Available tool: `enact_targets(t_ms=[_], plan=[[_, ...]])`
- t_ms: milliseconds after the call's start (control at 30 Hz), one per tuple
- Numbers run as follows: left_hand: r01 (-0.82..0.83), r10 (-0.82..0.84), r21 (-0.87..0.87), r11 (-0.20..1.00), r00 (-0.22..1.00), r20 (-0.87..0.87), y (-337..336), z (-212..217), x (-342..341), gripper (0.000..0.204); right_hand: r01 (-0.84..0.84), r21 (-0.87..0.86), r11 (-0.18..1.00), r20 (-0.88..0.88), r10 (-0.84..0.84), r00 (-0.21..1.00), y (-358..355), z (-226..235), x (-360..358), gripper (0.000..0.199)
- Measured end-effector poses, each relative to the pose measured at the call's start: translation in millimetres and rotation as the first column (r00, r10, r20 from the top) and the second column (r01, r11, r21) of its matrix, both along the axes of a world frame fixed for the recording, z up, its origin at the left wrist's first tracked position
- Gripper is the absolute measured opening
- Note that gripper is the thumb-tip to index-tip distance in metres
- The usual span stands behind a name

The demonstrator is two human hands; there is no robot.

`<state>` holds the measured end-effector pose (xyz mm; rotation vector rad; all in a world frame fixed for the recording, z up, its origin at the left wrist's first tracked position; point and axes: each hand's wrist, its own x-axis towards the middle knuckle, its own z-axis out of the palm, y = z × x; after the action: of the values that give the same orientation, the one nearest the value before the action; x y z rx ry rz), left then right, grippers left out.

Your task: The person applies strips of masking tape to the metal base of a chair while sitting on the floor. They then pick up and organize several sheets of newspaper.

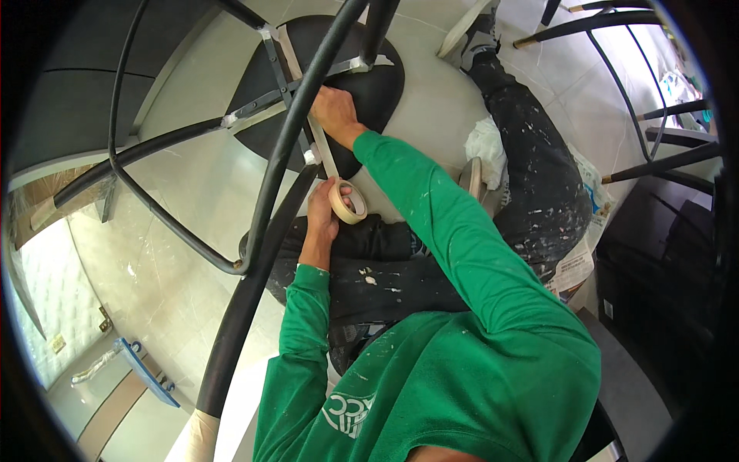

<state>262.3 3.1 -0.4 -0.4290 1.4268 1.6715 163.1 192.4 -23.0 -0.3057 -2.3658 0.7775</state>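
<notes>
An upturned black stool [265, 208] lies before me, its legs and bent footrest frame rising toward me. Its dark seat [381, 88] is on the floor, with a metal cross bracket [271, 96] on the underside. My left hand [322, 212] grips a roll of masking tape [350, 208], fingers through its ring. From the roll a pale strip [325, 152] runs up to the bracket. There my right hand [336, 110] has its fingers closed at the strip beside a bracket arm; a stool leg partly hides the fingertips. Pale tape also covers parts of the bracket and the leg joints.
Another dark stool frame [608, 23] stands at the upper right. Newspaper sheets [576, 266] and a crumpled white plastic bag [485, 146] lie by my paint-spattered legs. A black cabinet [85, 77] is at the upper left, a blue-edged object [150, 373] at the lower left.
</notes>
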Motion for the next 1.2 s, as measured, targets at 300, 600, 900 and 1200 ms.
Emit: enact_targets(t_ms=[300, 600, 900, 1200], plan=[[-0.041, 0.042, 0.025, 0.999, 0.996, -0.082, 13, 1, 2, 0.025, 0.043, 0.047, 0.998, -0.066, -0.039, 0.997, 9, -35, -18, 0.013], [-0.118, 0.126, 0.076, 0.99, 0.987, -0.101, 5, 9, 8, 0.02, 0.07, 0.041, 0.997, -0.054, -0.067, 0.996, -11, -4, -9, 0.005], [-0.079, 0.103, 0.121, 0.99, 0.973, -0.208, -10, -70, 17, 0.039, 0.064, 0.054, 0.996, -0.059, -0.061, 0.996, -16, 4, -10, 0.008], [-0.106, 0.11, 0.031, 0.994, 0.941, -0.321, -17, -110, 17, 0.034, 0.056, 0.096, 0.994, -0.033, -0.053, 0.998, -28, 8, -9, 0.01]])
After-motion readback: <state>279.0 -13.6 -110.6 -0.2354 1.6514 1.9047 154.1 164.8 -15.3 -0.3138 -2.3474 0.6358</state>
